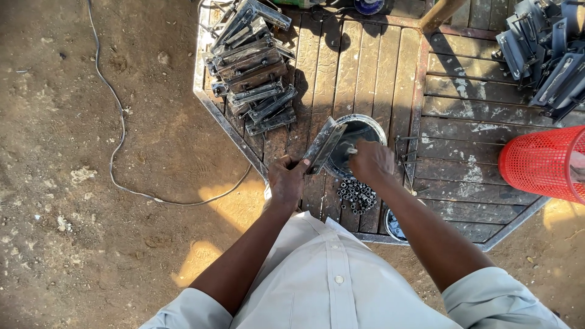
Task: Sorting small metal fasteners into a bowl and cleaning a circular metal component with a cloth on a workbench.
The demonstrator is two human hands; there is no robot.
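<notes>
My left hand (287, 180) grips the lower end of a flat, channel-shaped metal bracket (325, 144), held tilted over the rim of a round metal tin (372, 128). My right hand (372, 161) hovers over the same tin with its fingers pinched around a small silvery piece that shows at its fingertips, right beside the bracket. A small heap of dark metal nuts (357, 195) lies on the planks just below both hands.
A worn wooden table (365, 67) with a metal frame carries a stack of similar metal brackets (253, 67) at the far left and another pile (548, 49) at the far right. A red mesh basket (542, 161) stands at right. A cable (116, 140) runs across the dirt ground.
</notes>
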